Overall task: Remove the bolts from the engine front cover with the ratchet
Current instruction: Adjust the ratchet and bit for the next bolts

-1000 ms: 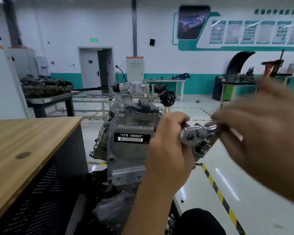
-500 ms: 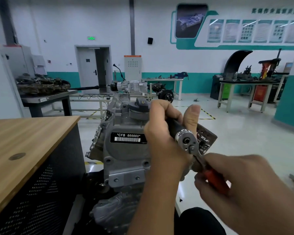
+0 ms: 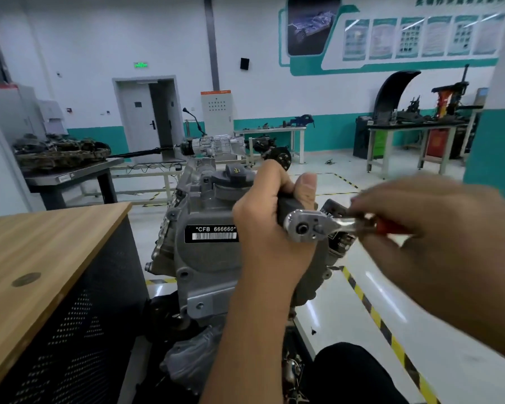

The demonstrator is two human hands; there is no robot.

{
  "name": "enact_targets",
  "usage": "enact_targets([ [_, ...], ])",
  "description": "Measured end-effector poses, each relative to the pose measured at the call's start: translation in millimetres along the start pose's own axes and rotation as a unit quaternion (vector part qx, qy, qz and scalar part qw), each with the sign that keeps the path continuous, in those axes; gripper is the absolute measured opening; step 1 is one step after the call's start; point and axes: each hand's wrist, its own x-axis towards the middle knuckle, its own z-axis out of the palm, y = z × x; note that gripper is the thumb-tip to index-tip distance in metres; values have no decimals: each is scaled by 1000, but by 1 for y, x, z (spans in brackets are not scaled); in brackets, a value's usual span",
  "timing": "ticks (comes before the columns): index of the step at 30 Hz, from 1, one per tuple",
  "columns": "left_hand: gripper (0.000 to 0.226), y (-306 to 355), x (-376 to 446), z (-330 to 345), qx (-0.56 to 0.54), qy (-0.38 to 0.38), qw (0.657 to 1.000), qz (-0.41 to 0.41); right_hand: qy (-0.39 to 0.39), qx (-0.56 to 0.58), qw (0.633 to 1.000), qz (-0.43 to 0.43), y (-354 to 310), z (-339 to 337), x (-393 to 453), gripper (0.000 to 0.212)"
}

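Head view: ratchet (image 3: 309, 227) on engine front cover (image 3: 204, 258), mid-swing.
Left hand (image 3: 270, 225) curled around dark socket end behind ratchet head, steadying it; right hand (image 3: 432, 228), blurred, gripping red handle right of head for leverage. Bolt hidden.

The room had white walls (image 3: 85, 39) with a green stripe low down, and a shiny pale floor (image 3: 347, 316) with yellow and black lines (image 3: 370, 310). A grey door (image 3: 140, 121) stood at the back under a small green sign (image 3: 141, 65). A wooden table top (image 3: 41, 243) was close on the left, and work benches (image 3: 414, 132) stood by the far wall.
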Motion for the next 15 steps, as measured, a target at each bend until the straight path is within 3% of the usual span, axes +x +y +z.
enact_targets([
  [3,35,-3,11,-12,23,-55,998,8,53,-83,995,4,15,-15,20,30],
  [7,35,-1,17,-17,37,-59,998,-2,-67,21,996,49,-30,6,-23,30],
  [9,36,1,12,-10,22,-15,1000,1,-99,40,993,53,-31,9,-28,30],
  [11,40,1,10,-1,31,12,999,-11,-83,-7,996,38,-16,4,-13,27],
  [15,43,0,21,-3,56,-79,995,-16,-39,-80,995,-38,-9,-6,15,30],
])
